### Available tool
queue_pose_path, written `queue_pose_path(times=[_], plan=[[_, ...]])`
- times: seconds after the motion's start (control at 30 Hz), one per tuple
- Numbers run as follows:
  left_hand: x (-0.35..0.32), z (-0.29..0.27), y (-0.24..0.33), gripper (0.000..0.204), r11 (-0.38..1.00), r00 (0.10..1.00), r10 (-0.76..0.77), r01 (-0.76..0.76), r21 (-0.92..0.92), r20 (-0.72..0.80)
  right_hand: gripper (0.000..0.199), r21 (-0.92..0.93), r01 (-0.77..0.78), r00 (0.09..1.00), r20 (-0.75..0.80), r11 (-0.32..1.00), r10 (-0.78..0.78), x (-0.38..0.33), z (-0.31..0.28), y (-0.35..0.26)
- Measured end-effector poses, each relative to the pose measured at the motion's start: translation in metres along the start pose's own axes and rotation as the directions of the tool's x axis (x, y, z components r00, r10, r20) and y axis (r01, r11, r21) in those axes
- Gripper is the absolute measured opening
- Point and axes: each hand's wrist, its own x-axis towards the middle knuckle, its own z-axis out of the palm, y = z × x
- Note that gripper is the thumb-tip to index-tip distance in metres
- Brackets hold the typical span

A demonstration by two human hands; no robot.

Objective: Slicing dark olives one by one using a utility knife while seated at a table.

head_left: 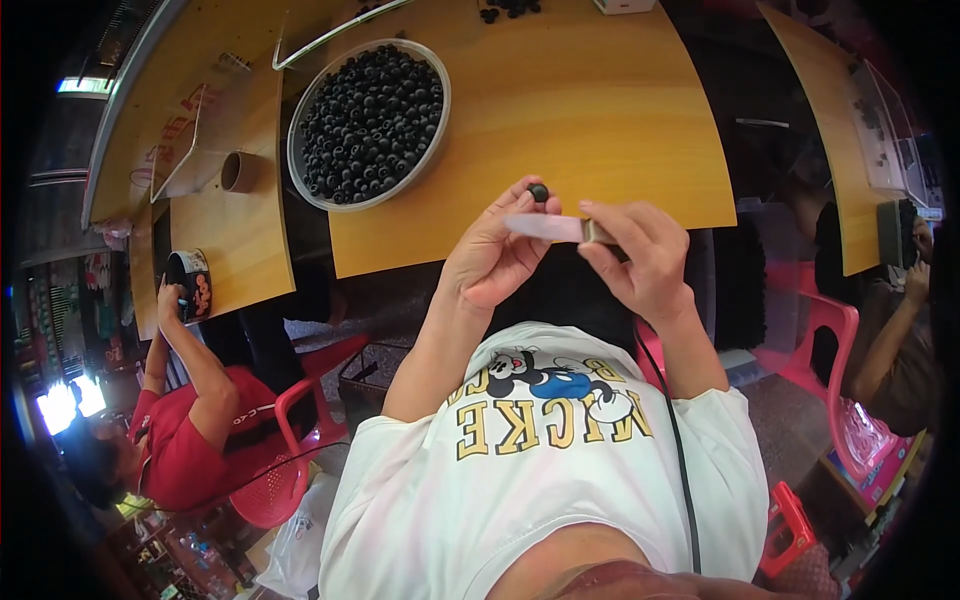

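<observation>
Above my lap, close to the table's near edge, my left hand [495, 250] pinches a small round black piece [538, 192] between thumb and fingers. My right hand [645, 255] is closed round the handle of a small knife [545, 228]. Its pale blade points left, just below the black piece and in front of my left fingers; I cannot tell if it touches the piece. To the far left of my hands stands a round clear plastic tub [447, 105], heaped with small black pieces [370, 125], many showing a hole.
The wooden table [590, 120] bears several loose black pieces [510, 10] at its far edge. On the left table are a brown cup [239, 172] and a black container [190, 285] held by a person in red. Pink chairs [820, 350] and another person flank me; a cable [675, 420] crosses my shirt.
</observation>
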Motion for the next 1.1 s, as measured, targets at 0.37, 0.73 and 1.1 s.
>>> queue_pose_path(times=[0.37,0.73,1.1], plan=[[-0.011,0.008,-0.007,0.025,0.996,0.996,-0.087,0.088,-0.012,0.013,0.03,-0.119,0.066,0.997,-0.027,0.991,-0.07,-0.001,0.006,-0.005],[-0.009,-0.002,-0.01,0.024,0.975,0.989,-0.14,0.146,-0.166,0.049,0.032,-0.12,0.022,1.0,0.014,0.993,-0.02,-0.002,0.005,-0.004],[-0.008,-0.004,-0.007,0.024,0.985,0.981,-0.142,0.153,-0.079,0.135,0.029,-0.079,0.019,0.999,0.032,0.997,-0.017,-0.004,0.006,0.0]])
